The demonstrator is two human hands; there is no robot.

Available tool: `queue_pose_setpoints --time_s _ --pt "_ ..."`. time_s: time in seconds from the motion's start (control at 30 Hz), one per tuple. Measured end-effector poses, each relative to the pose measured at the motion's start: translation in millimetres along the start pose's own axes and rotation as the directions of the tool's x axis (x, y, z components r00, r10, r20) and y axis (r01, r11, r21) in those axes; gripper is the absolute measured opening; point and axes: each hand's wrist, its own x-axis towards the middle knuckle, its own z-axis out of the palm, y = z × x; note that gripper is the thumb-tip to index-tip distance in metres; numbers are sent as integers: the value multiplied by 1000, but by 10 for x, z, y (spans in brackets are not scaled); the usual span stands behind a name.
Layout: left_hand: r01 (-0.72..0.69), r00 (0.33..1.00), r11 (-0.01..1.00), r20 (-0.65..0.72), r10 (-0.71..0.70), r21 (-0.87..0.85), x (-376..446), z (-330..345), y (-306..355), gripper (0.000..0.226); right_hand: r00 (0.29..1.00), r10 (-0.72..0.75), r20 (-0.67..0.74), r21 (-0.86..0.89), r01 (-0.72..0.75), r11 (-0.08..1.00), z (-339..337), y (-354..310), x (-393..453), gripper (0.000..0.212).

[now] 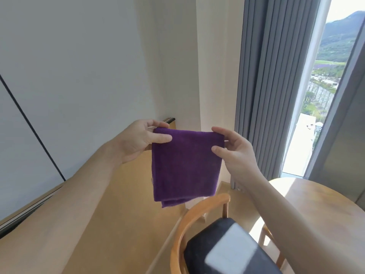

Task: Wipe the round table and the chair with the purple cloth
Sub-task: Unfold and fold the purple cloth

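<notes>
A folded purple cloth [185, 165] hangs in the air in front of me, held up by its two top corners. My left hand [138, 141] pinches the upper left corner between thumb and fingers. My right hand [235, 149] pinches the upper right corner. Below the cloth stands a wooden chair [199, 216] with a curved backrest and a dark seat cushion [197, 254]. The round wooden table [324, 200] lies at the lower right, partly hidden by my right forearm.
A white wall and a sliding door with a floor track [25, 212] are on the left. Grey curtains [272, 86] hang beside a tall window [324, 91] on the right. Light wooden floor [122, 204] spreads under the cloth and chair.
</notes>
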Motion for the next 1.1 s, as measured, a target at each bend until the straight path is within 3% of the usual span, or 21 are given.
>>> queue_pose_setpoints --time_s 0.1,0.17,0.23,0.33,0.4,0.43,0.53,0.6,0.67,0.77,0.87,0.93,1.0,1.1 --pt "-41 999 943 23 35 330 42 105 14 63 992 -118 39 -297 124 947 22 -74 -28 62" --pt "-83 996 851 18 86 518 84 227 30 59 990 -131 53 -474 141 869 14 -94 -25 72" --pt "-138 987 751 26 160 646 150 318 35 44 990 -140 34 -595 133 793 -63 -114 -5 66" --pt "-230 965 625 89 248 746 240 398 48 18 979 -202 22 -696 160 700 -275 -180 11 33" --pt "-271 959 662 135 250 699 292 415 91 9 982 -190 1 -724 132 677 -477 -265 0 19" --pt "-289 957 730 167 237 619 312 417 122 9 987 -162 -18 -719 99 688 -584 -324 -9 16" --pt "-224 937 966 301 177 131 389 582 210 14 992 -55 -113 -540 -15 842 -849 -569 -107 8" --pt "-92 930 976 334 155 -197 447 904 186 25 980 -2 -197 -355 -69 932 -1001 -664 -194 11" --pt "100 927 914 371 57 -393 453 1342 78 26 955 14 -297 -262 -95 960 -1185 -675 -308 15" --pt "293 864 861 500 -52 -416 296 2097 -165 26 901 80 -426 -179 -171 969 -1597 -589 -611 15" --pt "395 790 852 600 -125 -342 57 2829 -227 21 817 266 -511 20 -299 954 -2194 -517 -1031 17" --pt "453 745 827 651 -146 -332 -75 3293 -165 20 788 426 -444 289 -324 901 -2601 -473 -1377 24" --pt "498 706 805 690 -159 -324 -184 3759 -77 21 813 472 -341 480 -281 831 -2947 -375 -1762 26" --pt "518 644 802 752 -138 -296 -357 4487 38 24 822 478 -311 516 -276 811 -3445 -171 -2304 52"
